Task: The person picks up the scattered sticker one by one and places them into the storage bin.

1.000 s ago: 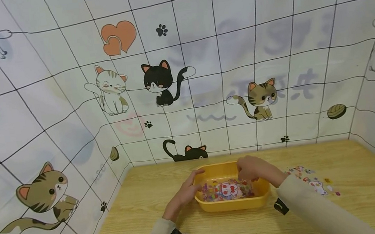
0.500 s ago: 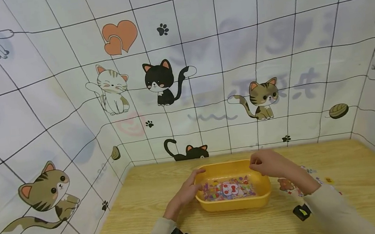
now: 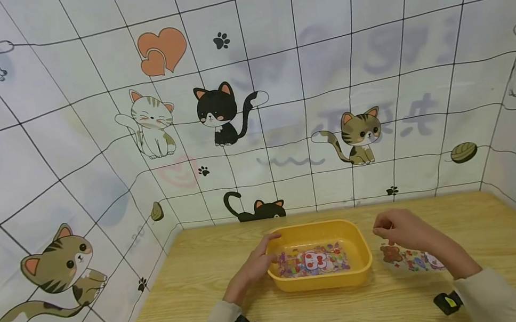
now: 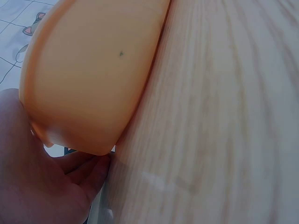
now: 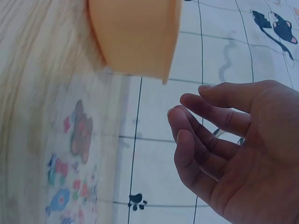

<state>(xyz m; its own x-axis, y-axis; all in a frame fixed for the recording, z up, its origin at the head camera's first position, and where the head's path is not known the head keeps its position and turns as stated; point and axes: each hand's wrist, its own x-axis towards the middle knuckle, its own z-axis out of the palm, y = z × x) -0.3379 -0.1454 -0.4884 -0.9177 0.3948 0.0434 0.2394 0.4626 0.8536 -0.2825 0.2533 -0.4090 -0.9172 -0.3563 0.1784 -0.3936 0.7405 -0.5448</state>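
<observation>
A yellow plastic tub [image 3: 323, 282] stands on the wooden table in the head view. In it lies a clear, colourfully printed piece [image 3: 316, 260] with a white animal face and red bow. My left hand [image 3: 251, 266] grips the tub's left end, thumb over the rim. In the left wrist view, the fingers [image 4: 88, 175] curl round the tub's end. To the right of the tub, my right hand [image 3: 404, 229] is raised with nothing in it, its fingers [image 5: 187, 149] loosely bent. Below it lies a second clear printed piece [image 3: 412, 260] with a brown bear, partly hidden by the forearm.
The wooden table [image 3: 197, 297] ends against a wall cover [image 3: 300, 188] with cat drawings and a grid. A similar cover runs along the left and right sides. Black wrist cameras sit at both cuffs.
My right hand has risen out of the tub and moved right, above the printed piece on the table. The left hand and tub have stayed in place.
</observation>
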